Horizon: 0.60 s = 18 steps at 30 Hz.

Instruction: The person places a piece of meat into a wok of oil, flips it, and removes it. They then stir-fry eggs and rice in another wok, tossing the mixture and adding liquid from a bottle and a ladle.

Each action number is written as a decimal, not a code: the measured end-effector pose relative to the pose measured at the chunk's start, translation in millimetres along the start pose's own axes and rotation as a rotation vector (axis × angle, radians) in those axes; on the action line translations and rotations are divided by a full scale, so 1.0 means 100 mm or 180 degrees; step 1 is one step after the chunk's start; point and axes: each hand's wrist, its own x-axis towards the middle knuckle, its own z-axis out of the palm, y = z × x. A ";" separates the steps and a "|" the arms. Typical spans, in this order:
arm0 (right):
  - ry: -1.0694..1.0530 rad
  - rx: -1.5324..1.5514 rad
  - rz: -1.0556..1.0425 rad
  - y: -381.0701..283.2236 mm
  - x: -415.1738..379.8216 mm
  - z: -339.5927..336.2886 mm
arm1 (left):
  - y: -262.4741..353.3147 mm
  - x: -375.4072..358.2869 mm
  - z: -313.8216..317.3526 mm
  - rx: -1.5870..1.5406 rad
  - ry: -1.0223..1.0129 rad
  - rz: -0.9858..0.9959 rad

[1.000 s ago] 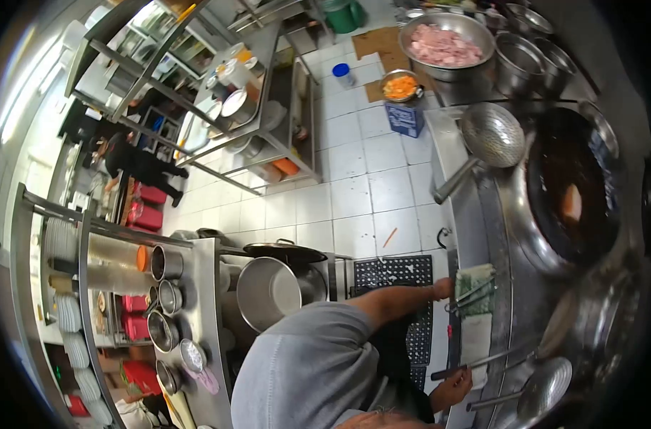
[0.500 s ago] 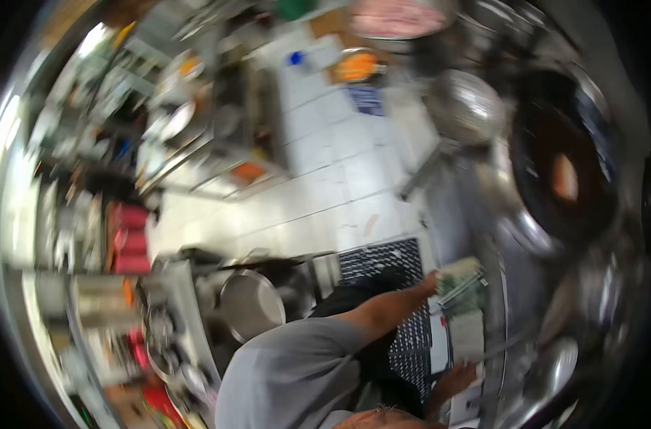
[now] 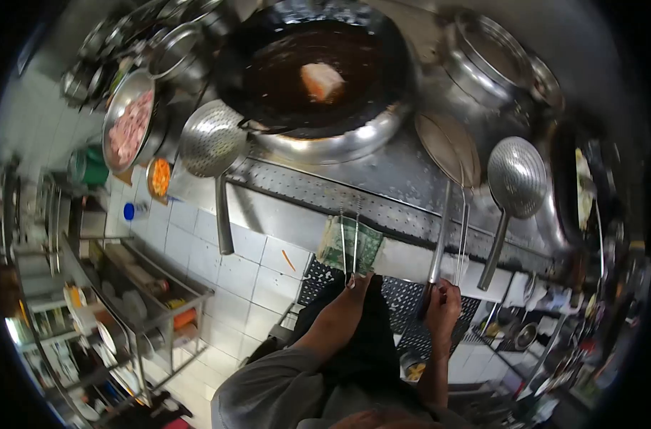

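My left hand [image 3: 361,282] is at the front edge of the stove, closed on the bent end of thin metal tongs [image 3: 354,247]. The tongs lie over a folded green patterned cloth [image 3: 365,249]. My right hand [image 3: 443,304] has its fingers wrapped round the handle end of a fine mesh skimmer [image 3: 440,143], whose round head rests on the stove top. Ahead of both hands, a large wok [image 3: 325,149] holds dark liquid with a pale orange-white piece of food [image 3: 322,81] in it.
A perforated ladle [image 3: 214,138] lies left of the wok, another perforated ladle [image 3: 516,177] on the right. Metal pots [image 3: 490,53] stand at the back right. At left are a bowl of pink meat [image 3: 131,129], a bowl of orange pieces [image 3: 159,178] and a metal rack [image 3: 136,322].
My view has swung right, from the floor and shelves to face the wok squarely. The right hand now shows at the skimmer's handle; the left stays by the cloth and tongs.
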 end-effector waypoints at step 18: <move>0.0346 0.0607 0.0562 0.19 -0.39 -0.20 | 0.04 -0.14 0.18 0.1305 -0.0370 -0.0015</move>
